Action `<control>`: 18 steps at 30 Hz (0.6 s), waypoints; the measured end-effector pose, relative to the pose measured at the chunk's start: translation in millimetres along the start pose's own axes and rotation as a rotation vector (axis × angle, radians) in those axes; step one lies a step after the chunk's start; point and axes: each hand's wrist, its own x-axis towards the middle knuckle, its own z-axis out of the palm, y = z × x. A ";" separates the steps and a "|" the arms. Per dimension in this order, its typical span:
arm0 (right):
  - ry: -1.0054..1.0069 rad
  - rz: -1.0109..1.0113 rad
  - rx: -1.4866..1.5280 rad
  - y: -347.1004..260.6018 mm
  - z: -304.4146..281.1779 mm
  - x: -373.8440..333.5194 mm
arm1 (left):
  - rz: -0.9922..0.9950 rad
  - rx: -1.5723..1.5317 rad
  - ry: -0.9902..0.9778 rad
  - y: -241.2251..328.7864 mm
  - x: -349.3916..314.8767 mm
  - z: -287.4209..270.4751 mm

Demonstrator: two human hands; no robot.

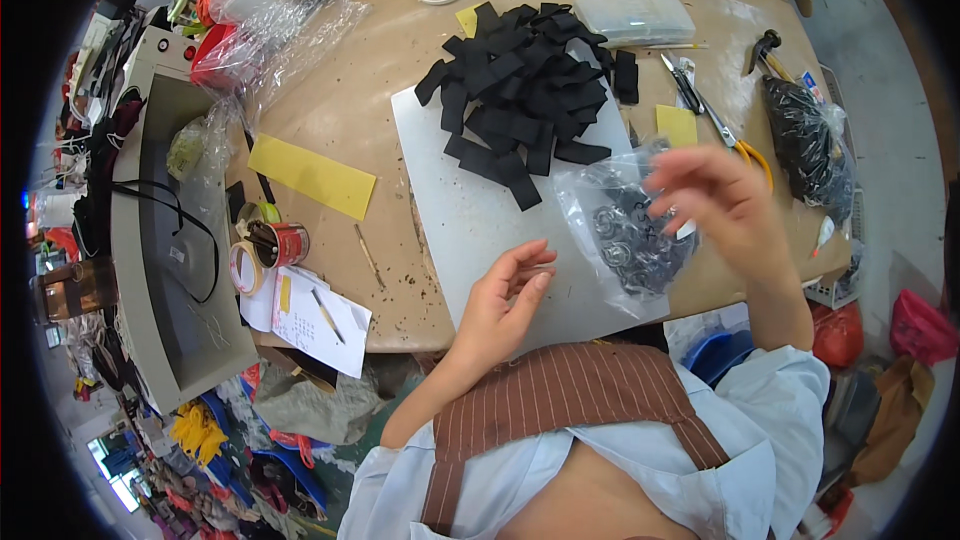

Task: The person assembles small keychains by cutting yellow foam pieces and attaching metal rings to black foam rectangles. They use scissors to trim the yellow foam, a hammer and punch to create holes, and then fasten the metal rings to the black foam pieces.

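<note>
Nearest on the tabletop [400, 270], left hand [505, 295] resting over the white cutting board [470, 220], fingers curled loosely, thumb and fingertips close together — whether anything small sits in that grip, cannot tell. Just right, clear plastic bag [625, 240] of small metal snap rings, lying half on the board. Right hand [715, 200] raised above it, blurred, fingers pinched on what looks like one tiny ring. Probably light, hard, slick and easily dropped — best pinched by the rim. Farther off, heap of black strap pieces [530, 90], soft and limp; scissors [715, 115] far right.
</note>
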 end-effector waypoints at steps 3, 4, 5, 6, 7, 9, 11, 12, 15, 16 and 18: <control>0.188 -0.090 -0.045 21.9 -38.2 -0.4 | 0.019 0.059 0.015 -0.7 -1.3 -8.6; 0.235 -0.052 -0.110 29.8 -42.9 -4.3 | 0.011 0.056 0.018 -1.7 0.0 -8.1; 0.209 -0.030 -0.135 38.9 -40.7 -7.2 | 0.003 0.053 0.021 -2.4 1.8 -7.3; 0.183 -0.007 -0.163 49.6 -38.2 -12.7 | 0.000 0.062 0.013 -3.9 3.9 -4.4; 0.152 0.015 -0.192 58.0 -34.2 -17.0 | 0.000 0.069 0.010 -4.6 5.8 -2.0; 0.140 -0.087 -0.391 63.5 -18.7 -19.1 | -0.006 0.128 0.031 0.1 13.0 3.1; 0.119 -0.136 -0.480 63.0 -4.5 -17.0 | -0.012 0.233 0.086 13.7 23.7 7.4; 0.149 -0.195 -0.523 64.2 2.5 -13.4 | 0.043 0.291 0.129 16.0 30.6 7.2; 0.214 -0.263 -0.514 64.2 19.8 -4.6 | 0.135 0.412 0.204 22.9 45.9 5.2; 0.206 -0.304 -0.540 63.5 23.7 -1.8 | 0.114 0.418 0.193 25.7 49.0 4.7; 0.188 -0.381 -0.594 62.2 29.2 2.3 | 0.087 0.429 0.167 25.9 50.2 5.1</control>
